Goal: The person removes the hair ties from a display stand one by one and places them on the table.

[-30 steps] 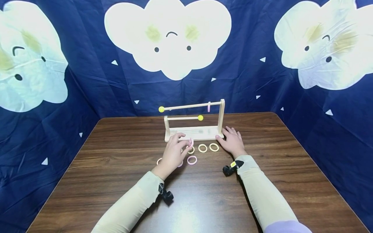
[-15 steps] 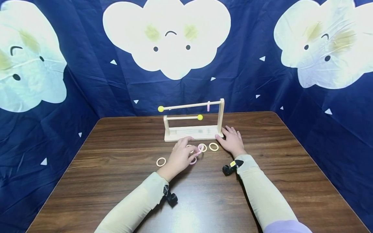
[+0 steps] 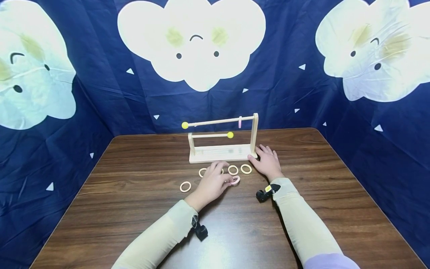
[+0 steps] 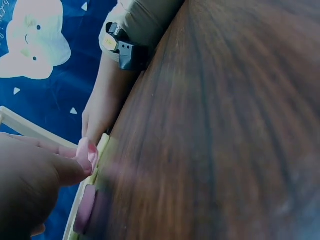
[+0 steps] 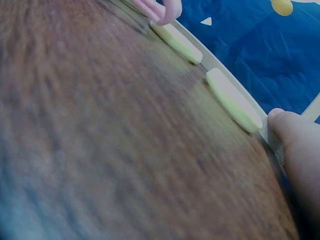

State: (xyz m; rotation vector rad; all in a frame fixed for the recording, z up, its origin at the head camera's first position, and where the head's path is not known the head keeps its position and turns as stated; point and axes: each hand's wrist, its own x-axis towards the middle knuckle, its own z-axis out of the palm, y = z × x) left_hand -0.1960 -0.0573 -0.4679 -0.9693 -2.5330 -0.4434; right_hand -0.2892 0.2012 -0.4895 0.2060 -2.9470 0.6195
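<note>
In the head view my left hand [image 3: 211, 183] pinches a pink ring [image 3: 236, 180] between thumb and fingertips, low over the table. The left wrist view shows that pink ring [image 4: 87, 155] tilted, with another pink ring [image 4: 85, 210] lying flat nearby. My right hand [image 3: 267, 162] rests at the right end of the wooden stand [image 3: 221, 158], fingers extended and thumb at the base's front corner. A pink ring [image 3: 240, 122] hangs on the stand's upper rod. Two pale yellow rings [image 3: 246, 169] lie between my hands, just in front of the base.
The stand has two horizontal rods, each tipped with a yellow ball [image 3: 185, 125]. One pale ring [image 3: 185, 186] lies left of my left hand, and another [image 3: 202, 172] is partly behind it. Dark blue cloth [image 3: 285, 108] with clouds surrounds the wooden table [image 3: 134, 168].
My left hand has moved right and toward the table's front with the pink ring, lowering it. The pale ring at left is now uncovered. My right hand stays at the stand.
</note>
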